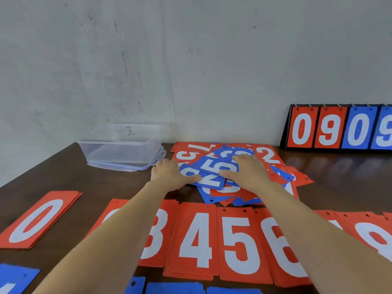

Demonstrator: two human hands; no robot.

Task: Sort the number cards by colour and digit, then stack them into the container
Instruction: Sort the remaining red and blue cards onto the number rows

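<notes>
Plain indoor room with a sparse setup, can't tell home from office. A bare grey-white wall point(191, 60), scuffed and marked, runs along the far side, and a dark brown wooden table point(84, 177) stands right against it. It reads as a tabletop sorting station: a flip scoreboard point(339, 128) far right showing 0 9 0 9 in red and blue, a clear plastic container point(121, 153) far left, a mixed pile of number cards point(212, 170) between them, and red cards point(197, 240) laid in digit order along the near side.
</notes>
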